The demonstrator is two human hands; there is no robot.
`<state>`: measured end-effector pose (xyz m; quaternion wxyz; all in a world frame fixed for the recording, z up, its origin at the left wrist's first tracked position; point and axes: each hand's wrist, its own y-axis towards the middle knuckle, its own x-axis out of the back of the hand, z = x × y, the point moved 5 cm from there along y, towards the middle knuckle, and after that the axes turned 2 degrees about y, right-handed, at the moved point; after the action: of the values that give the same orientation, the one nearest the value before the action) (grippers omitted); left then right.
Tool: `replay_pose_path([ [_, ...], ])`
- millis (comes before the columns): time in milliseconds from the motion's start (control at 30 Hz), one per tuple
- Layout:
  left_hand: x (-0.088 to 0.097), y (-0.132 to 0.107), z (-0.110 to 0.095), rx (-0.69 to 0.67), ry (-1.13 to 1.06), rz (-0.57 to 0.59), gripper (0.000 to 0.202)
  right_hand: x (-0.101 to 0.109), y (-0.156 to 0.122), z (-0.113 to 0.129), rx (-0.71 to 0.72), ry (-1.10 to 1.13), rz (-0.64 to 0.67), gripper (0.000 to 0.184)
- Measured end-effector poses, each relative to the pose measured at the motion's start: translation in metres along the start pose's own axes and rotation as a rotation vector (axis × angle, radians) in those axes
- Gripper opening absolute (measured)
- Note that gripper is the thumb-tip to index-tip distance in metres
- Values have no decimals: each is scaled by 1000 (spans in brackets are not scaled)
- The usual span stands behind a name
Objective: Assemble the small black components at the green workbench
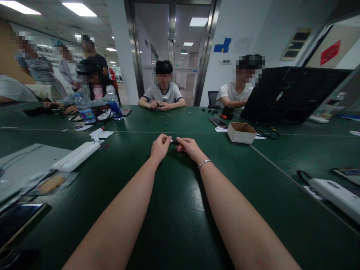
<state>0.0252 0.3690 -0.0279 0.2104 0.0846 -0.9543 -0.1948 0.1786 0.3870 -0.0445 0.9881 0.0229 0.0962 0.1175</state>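
Small black object (175,142) — partly hidden, details too tiny; phone (21,223) — cut off left.

An office, judging by the monitor (294,95), glass doors (170,32) and shared green table (180,195).

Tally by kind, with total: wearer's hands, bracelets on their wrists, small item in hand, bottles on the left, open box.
Hands: 2
Bracelet: 1
Held item: 1
Bottles: 2
Open box: 1
Total: 7
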Motion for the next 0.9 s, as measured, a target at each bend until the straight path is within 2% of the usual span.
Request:
replay_pose_path([
  [67,-1,2,-1,-19,-106,-27,15,1,0,-1,-2,12,-8,26],
  [167,-6,3,6,101,-207,3,21,1,0,-2,-4,16,-14,26],
  [233,-9,3,10,153,-189,55,24,1,0,-2,-1,9,-10,26],
  [367,-10,3,10,88,-127,64,20,1,1,-2,-3,-8,-10,26],
  [467,-11,3,13,122,-139,65,25,0,0,-1,1,-21,-5,26],
  [600,-9,4,12,58,-113,44,30,0,0,0,5,-28,-4,27],
  [733,-10,3,16,129,-91,90,30,0,-1,0,-10,-33,-12,24],
  [900,-10,2,12,106,-105,94,28,0,1,-2,-7,-36,-7,23],
])
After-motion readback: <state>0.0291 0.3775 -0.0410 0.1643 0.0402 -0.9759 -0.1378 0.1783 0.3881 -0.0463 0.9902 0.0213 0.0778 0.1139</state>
